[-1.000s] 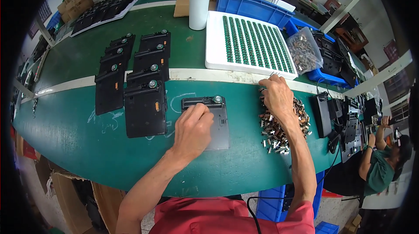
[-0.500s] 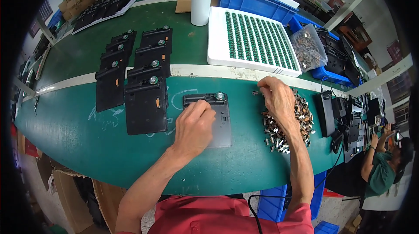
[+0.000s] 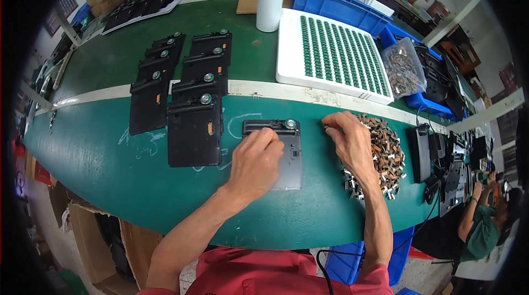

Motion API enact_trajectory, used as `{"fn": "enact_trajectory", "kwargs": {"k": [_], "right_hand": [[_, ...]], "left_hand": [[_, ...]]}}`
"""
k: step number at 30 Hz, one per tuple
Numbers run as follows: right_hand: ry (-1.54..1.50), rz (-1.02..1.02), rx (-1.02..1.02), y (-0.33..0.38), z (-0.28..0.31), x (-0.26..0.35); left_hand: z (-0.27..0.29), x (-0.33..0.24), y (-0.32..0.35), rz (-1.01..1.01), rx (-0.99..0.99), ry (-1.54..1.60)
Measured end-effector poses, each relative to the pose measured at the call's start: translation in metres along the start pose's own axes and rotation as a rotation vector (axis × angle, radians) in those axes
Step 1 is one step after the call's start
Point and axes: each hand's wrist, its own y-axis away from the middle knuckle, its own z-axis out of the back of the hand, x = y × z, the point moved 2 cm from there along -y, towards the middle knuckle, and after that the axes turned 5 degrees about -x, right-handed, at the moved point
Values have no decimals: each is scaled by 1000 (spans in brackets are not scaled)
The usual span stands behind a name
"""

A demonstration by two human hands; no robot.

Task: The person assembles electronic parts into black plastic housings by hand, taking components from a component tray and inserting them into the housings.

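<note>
A black plastic panel [image 3: 287, 171] lies on the green bench in front of me, a round silver part at its upper right corner. My left hand [image 3: 256, 160] rests on the panel's left side with fingers curled, gripping it; the fingertips are partly hidden. At the left edge of a heap of small metal-and-brown switch-like parts [image 3: 390, 154] is my right hand [image 3: 351, 143]. Its thumb and fingers are pinched together, pointing left. Whatever sits between those fingertips is too small to make out.
Overlapping black panels [image 3: 194, 141] with orange pieces stand in two rows at left. Beyond a pale strip lies a white foam tray [image 3: 292, 72] of green parts, near a white bottle [image 3: 270, 6] and a bag of parts [image 3: 405, 66]. A black adapter [image 3: 420, 154] sits right; a co-worker [image 3: 485, 229] works there.
My right hand has drawn left and a little toward me, uncovering more of the heap. My left hand stays on the panel. The whole view has shifted slightly.
</note>
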Motion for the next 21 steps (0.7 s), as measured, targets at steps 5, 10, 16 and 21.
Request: {"fn": "enact_trajectory", "kwargs": {"k": [5,10,16,21], "right_hand": [[-686,-439,267,14,-10,26],[-831,-546,409,23,-19,30],[-864,-596,419,25,-19,29],[-792,-561,352,29,-21,26]], "left_hand": [[-2,1,1,7,2,7],[-2,1,2,21,4,-2],[-2,0,2,16,-8,26],[-3,0,2,14,-8,33]]}}
